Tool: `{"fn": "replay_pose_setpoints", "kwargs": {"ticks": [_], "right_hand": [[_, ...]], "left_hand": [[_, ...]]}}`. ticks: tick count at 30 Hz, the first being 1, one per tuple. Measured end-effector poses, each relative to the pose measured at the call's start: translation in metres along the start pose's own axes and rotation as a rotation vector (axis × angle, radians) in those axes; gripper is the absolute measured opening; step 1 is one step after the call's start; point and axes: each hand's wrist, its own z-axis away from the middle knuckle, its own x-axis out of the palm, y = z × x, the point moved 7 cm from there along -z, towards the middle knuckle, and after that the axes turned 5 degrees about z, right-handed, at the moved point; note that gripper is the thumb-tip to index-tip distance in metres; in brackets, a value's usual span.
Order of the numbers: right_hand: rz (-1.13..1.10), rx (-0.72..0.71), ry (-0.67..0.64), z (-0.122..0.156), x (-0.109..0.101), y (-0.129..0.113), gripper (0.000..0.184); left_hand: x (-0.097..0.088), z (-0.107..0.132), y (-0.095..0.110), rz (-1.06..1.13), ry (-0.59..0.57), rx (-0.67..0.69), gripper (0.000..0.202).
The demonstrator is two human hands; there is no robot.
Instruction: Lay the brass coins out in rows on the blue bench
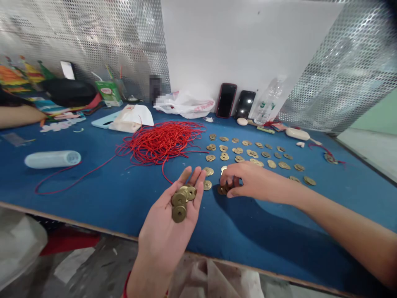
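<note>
My left hand (pixel 167 236) is palm up above the front of the table, cupped under a small heap of brass-coloured coins (pixel 179 198) with holes in the middle. My right hand (pixel 248 180) reaches in from the right, its fingertips pinched at some dark coins (pixel 222 189) on the blue tabletop. Its fingers partly hide these coins. Just left of them lies another small set of coins (pixel 207 185). Beyond both hands, small overlapping groups of similar coins (pixel 238 159) are laid out in rows.
A tangled heap of red cord (pixel 161 142) lies left of the coins, one strand trailing to a pale cylinder (pixel 52 159). Two phones (pixel 226 100) and a plastic bottle (pixel 269 101) stand at the back. Another person's arm (pixel 18 115) rests at far left.
</note>
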Motion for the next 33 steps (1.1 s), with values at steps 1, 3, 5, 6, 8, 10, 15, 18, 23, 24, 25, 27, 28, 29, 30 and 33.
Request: {"fn": "replay_pose_setpoints", "kwargs": {"ticks": [1, 3, 5, 6, 8, 10, 15, 18, 23, 24, 25, 27, 28, 29, 30, 33], "right_hand": [[-0.001, -0.002, -0.012, 0.0004, 0.0007, -0.0001, 0.009], [-0.004, -0.004, -0.039, 0.0014, 0.0022, 0.0010, 0.010], [0.005, -0.005, -0.054, 0.0026, 0.0030, 0.0028, 0.011], [0.010, -0.005, -0.057, 0.0032, 0.0031, 0.0035, 0.012], [0.014, -0.006, -0.060, 0.0040, 0.0033, 0.0043, 0.012], [0.014, -0.005, -0.061, 0.0045, 0.0033, 0.0042, 0.013], [0.048, -0.001, -0.045, 0.0046, 0.0019, 0.0026, 0.016], [0.052, -0.001, -0.043, 0.0045, 0.0031, 0.0034, 0.015], [0.012, -0.011, -0.026, 0.0032, 0.0066, 0.0045, 0.014], [0.014, -0.005, -0.015, 0.0029, 0.0066, 0.0045, 0.014], [0.019, 0.004, -0.004, 0.0026, 0.0064, 0.0043, 0.014], [0.036, 0.031, 0.019, 0.0023, 0.0057, 0.0037, 0.019], [0.051, 0.044, 0.030, 0.0023, 0.0055, 0.0031, 0.023], [0.072, 0.057, 0.039, 0.0025, 0.0057, 0.0024, 0.026], [0.097, 0.067, 0.047, 0.0026, 0.0063, 0.0015, 0.028], [0.192, 0.074, 0.084, 0.0027, 0.0092, -0.0021, 0.026]], "left_hand": [[-0.0002, 0.0001, 0.0002, 0.000, 0.001, 0.008, 0.042], [-0.0007, 0.0001, 0.0000, 0.002, -0.001, 0.011, 0.041], [-0.0009, 0.0003, -0.0003, 0.001, -0.006, 0.002, 0.041], [-0.0010, 0.0005, -0.0003, 0.001, -0.006, -0.003, 0.041], [-0.0009, 0.0009, 0.0000, 0.002, -0.001, -0.008, 0.040], [-0.0008, 0.0012, 0.0000, 0.008, 0.010, -0.011, 0.039], [0.0003, 0.0017, -0.0020, 0.014, 0.025, -0.012, 0.037], [-0.0002, 0.0021, -0.0029, 0.010, 0.039, -0.010, 0.037], [-0.0020, 0.0015, -0.0010, 0.001, 0.038, -0.003, 0.038], [-0.0027, 0.0011, -0.0002, 0.001, 0.037, -0.001, 0.038], [-0.0032, 0.0006, 0.0004, 0.002, 0.032, 0.000, 0.037], [-0.0040, -0.0002, 0.0006, 0.003, 0.016, -0.009, 0.037], [-0.0045, -0.0005, 0.0005, 0.004, 0.010, -0.014, 0.037], [-0.0051, -0.0006, 0.0002, 0.006, 0.008, -0.017, 0.037], [-0.0057, -0.0006, 0.0000, 0.008, 0.008, -0.017, 0.037], [-0.0047, 0.0000, -0.0004, 0.004, 0.001, 0.006, 0.036]]}}
